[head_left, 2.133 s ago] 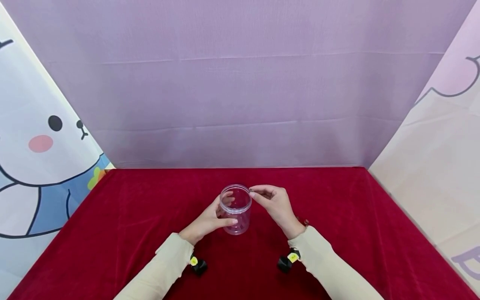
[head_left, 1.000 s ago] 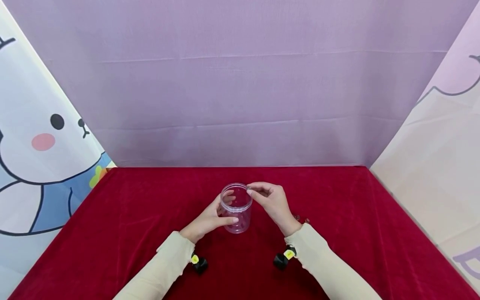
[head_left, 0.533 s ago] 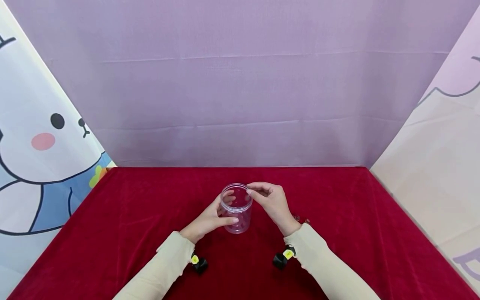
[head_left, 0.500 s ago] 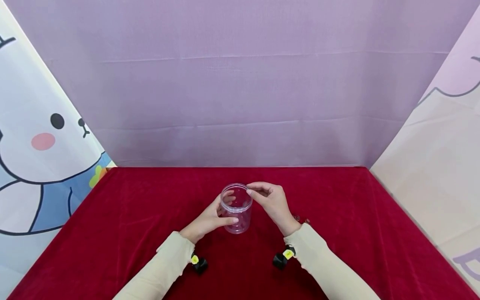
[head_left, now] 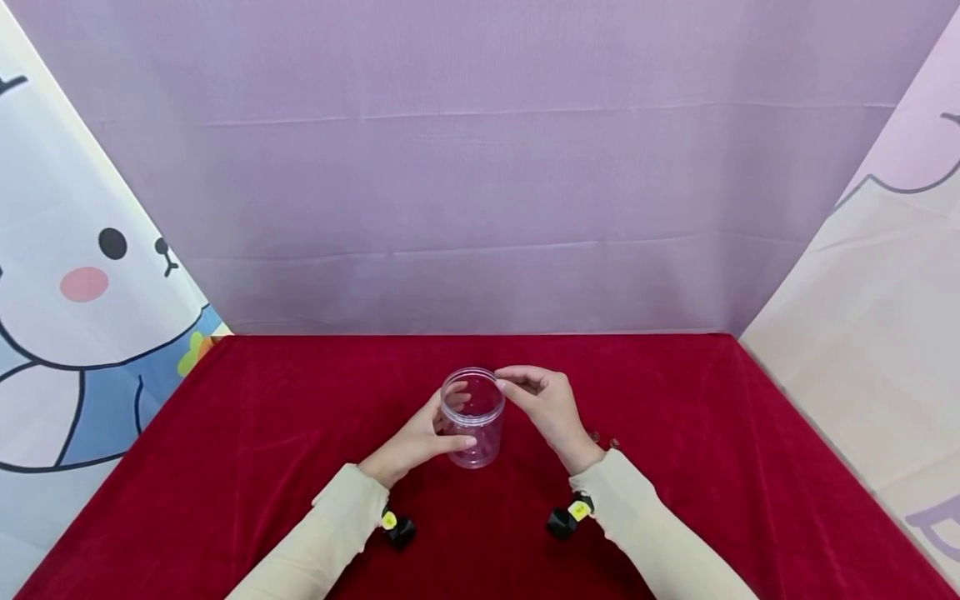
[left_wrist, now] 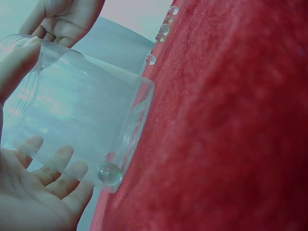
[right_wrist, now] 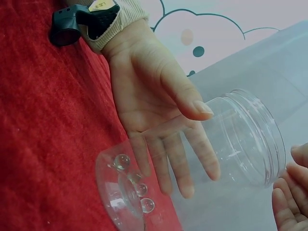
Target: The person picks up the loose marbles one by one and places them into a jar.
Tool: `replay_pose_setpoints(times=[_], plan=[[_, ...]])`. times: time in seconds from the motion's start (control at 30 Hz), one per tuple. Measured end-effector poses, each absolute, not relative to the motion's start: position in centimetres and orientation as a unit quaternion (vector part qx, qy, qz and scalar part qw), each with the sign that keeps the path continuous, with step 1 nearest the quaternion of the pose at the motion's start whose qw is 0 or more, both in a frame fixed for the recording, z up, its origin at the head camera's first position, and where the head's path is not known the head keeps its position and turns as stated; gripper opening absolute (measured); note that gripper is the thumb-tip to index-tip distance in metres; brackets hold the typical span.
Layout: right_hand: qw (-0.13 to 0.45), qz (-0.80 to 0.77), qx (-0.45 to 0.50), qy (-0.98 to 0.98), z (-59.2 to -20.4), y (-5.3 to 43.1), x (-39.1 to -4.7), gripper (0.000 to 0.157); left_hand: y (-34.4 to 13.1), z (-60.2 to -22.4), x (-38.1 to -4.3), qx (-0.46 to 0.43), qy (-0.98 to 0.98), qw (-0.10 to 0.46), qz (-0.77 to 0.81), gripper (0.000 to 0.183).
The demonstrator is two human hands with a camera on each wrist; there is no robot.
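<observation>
A clear plastic jar, lidless and slightly tilted, stands on the red cloth. My left hand holds it around the side, thumb in front and fingers behind. Several clear glass marbles lie at the jar's bottom, as the right wrist view shows. By the right side of the rim, my right hand has its thumb and index finger slightly apart. No marble shows between those fingertips. In the left wrist view, that right hand lies just beyond the jar's mouth.
Loose marbles sit in a row on the cloth beyond the jar, partly behind my right wrist in the head view. The red cloth covers the table, with a lilac curtain behind and printed curtains at both sides.
About a second ago a marble showed between the right fingertips at the rim; it no longer shows there. The right hand has shifted very slightly. The left hand and jar stay put.
</observation>
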State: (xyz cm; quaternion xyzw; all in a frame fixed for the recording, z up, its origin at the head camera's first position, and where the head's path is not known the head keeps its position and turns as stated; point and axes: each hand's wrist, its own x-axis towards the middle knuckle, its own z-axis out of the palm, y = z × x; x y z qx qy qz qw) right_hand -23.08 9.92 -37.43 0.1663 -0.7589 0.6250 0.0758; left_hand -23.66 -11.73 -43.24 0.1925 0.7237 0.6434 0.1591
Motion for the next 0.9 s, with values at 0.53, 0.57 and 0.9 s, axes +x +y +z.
replay_pose_setpoints(times=[0.53,0.57,0.9], plan=[[0.046,0.625,0.131,-0.768,-36.2,11.1,-20.9,0.026,-11.8,-43.4,-23.4,0.194,0.724,0.153,0.644,0.081],[0.047,0.624,0.131,-0.769,-36.3,11.2,-20.8,0.026,-11.8,-43.4,-23.4,0.196,0.723,0.153,0.645,0.081],[0.044,0.607,0.124,-0.784,-36.3,12.3,-20.0,0.025,-11.9,-43.2,-23.5,0.209,0.720,0.153,0.644,0.085]])
